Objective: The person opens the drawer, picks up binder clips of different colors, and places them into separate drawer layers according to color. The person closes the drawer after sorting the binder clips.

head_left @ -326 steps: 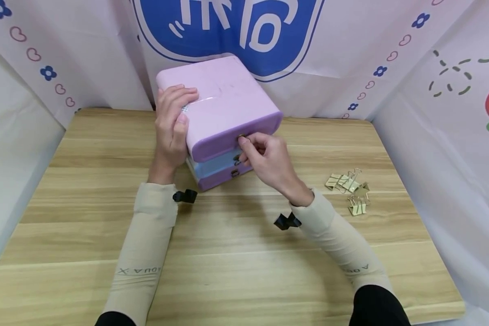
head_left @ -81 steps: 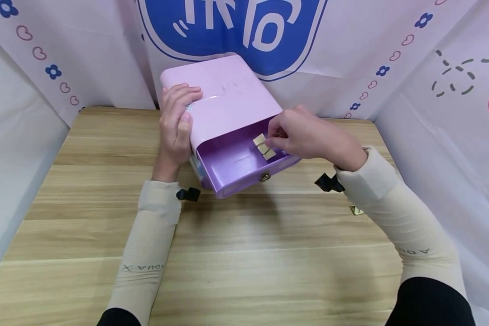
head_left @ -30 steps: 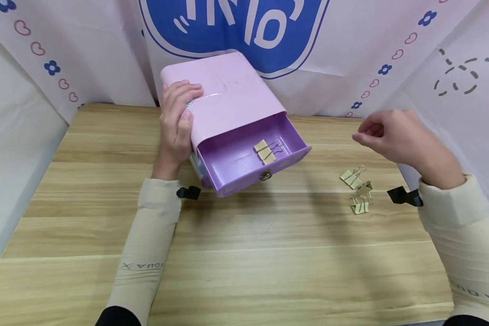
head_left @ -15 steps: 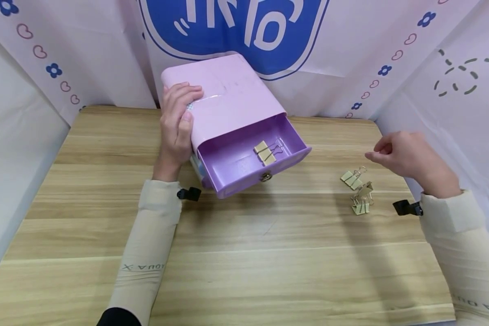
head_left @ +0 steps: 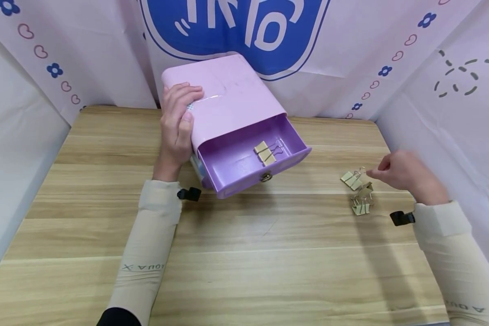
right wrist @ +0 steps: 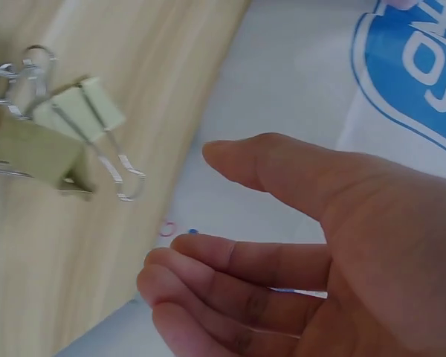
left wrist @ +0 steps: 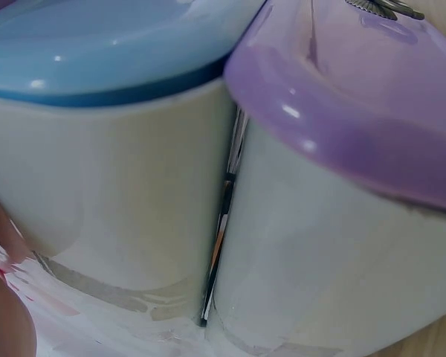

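Observation:
A stacked drawer cabinet (head_left: 228, 90) has a pink top and stands tilted against the back cloth. Its purple upper drawer (head_left: 228, 167) is pulled out, with a gold binder clip (head_left: 265, 153) inside. My left hand (head_left: 175, 124) rests on the cabinet's left top edge, fingers laid over the pink surface. In the left wrist view, a blue drawer front (left wrist: 134, 59) and a purple one (left wrist: 342, 111) show below. Near the right side, my right hand (head_left: 407, 174) hovers with thumb and fingers apart and nothing between them. Beside its fingertips lie several gold binder clips (head_left: 352, 180).
The wooden table (head_left: 244, 271) carries everything. Behind it hangs a white cloth (head_left: 330, 68) with a blue emblem (head_left: 228, 36). More white cloth (head_left: 440, 127) closes off the right side. The open drawer's brass handle (head_left: 266, 176) juts toward the front.
The upper drawer, closed at first with my right hand at its handle, came open. A binder clip was put inside. My right hand then withdrew rightward and lowered toward the clips; my left hand stayed.

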The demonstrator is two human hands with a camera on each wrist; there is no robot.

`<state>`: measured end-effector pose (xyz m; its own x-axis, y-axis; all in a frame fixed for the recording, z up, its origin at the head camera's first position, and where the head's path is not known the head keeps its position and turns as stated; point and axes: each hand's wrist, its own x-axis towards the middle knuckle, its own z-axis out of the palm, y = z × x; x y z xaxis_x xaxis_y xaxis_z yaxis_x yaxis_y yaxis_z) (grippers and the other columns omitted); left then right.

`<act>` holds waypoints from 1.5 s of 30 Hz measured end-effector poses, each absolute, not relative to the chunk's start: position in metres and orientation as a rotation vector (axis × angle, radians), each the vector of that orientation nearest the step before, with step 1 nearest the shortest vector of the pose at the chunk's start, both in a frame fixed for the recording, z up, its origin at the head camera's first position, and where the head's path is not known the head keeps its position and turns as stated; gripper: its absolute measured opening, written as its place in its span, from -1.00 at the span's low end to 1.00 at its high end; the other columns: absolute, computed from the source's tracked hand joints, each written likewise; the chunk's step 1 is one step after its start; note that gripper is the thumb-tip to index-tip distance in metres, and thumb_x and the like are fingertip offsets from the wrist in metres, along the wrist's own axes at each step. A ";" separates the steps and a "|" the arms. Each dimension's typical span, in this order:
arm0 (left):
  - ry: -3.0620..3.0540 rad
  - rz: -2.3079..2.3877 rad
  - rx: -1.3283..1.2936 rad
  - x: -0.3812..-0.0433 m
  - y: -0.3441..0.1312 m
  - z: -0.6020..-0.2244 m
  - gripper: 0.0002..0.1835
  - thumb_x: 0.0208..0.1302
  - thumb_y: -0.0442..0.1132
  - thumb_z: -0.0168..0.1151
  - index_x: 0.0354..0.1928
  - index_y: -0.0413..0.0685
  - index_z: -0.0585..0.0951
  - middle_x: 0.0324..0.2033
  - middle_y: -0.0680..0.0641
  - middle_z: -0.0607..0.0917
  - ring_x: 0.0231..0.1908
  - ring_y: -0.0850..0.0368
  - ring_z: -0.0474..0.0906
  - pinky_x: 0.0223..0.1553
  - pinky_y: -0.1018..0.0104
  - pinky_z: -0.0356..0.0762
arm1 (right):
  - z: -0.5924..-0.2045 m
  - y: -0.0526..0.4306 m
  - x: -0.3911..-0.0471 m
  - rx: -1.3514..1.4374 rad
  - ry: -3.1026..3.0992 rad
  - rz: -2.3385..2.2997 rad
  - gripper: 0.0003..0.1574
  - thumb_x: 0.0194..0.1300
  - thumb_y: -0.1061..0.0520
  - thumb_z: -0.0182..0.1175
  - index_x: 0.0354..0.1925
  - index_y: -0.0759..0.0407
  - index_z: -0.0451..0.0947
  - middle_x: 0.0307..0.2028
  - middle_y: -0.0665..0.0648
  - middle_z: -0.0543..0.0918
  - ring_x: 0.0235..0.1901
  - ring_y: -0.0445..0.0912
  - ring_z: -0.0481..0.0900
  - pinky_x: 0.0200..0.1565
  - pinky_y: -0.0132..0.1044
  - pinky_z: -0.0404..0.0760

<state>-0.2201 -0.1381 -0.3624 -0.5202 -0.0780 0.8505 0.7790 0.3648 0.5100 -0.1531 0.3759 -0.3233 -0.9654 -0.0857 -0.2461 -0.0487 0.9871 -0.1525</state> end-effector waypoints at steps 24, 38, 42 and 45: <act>-1.775 -1.278 -0.628 -0.216 -0.138 -0.357 -0.40 0.25 -0.16 -0.21 0.04 -0.41 0.68 0.11 -0.38 0.72 0.30 -0.34 0.48 0.67 -0.05 -0.15 | -0.378 0.372 -0.152 -0.012 2.607 -0.210 -0.40 0.39 -0.16 0.25 -0.71 0.00 0.34 -0.71 -0.11 0.26 -0.59 -0.14 0.28 -0.48 -0.26 0.29; -1.781 -1.281 -0.628 -0.217 -0.138 -0.357 -0.40 0.26 -0.16 -0.21 0.06 -0.41 0.68 0.12 -0.37 0.72 0.31 -0.33 0.48 0.68 -0.05 -0.17 | -0.383 0.365 -0.155 -0.059 2.594 -0.163 -0.40 0.40 -0.03 0.24 -0.77 -0.05 0.32 -0.77 -0.13 0.30 -0.55 -0.08 0.39 -0.27 -0.14 0.48; -1.779 -1.286 -0.627 -0.216 -0.138 -0.358 -0.41 0.26 -0.17 -0.21 0.05 -0.43 0.68 0.11 -0.39 0.72 0.31 -0.36 0.47 0.68 -0.07 -0.16 | -0.382 0.366 -0.155 -0.061 2.600 -0.169 -0.44 0.37 -0.01 0.23 -0.74 -0.04 0.32 -0.74 -0.11 0.33 -0.54 -0.08 0.40 -0.32 -0.18 0.46; -1.782 -1.284 -0.625 -0.218 -0.139 -0.361 -0.41 0.27 -0.16 -0.21 0.05 -0.40 0.69 0.12 -0.37 0.72 0.31 -0.34 0.48 0.68 -0.07 -0.17 | -0.380 0.367 -0.155 -0.058 2.611 -0.181 -0.48 0.35 -0.03 0.24 -0.70 -0.03 0.31 -0.70 -0.10 0.33 -0.55 -0.10 0.37 -0.40 -0.22 0.38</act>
<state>-0.2175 -0.1386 -0.3608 -0.5302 -0.0723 0.8448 0.7785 0.3531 0.5189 -0.1547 0.3668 -0.3800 -0.8650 -0.0757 -0.4960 -0.0067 0.9902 -0.1395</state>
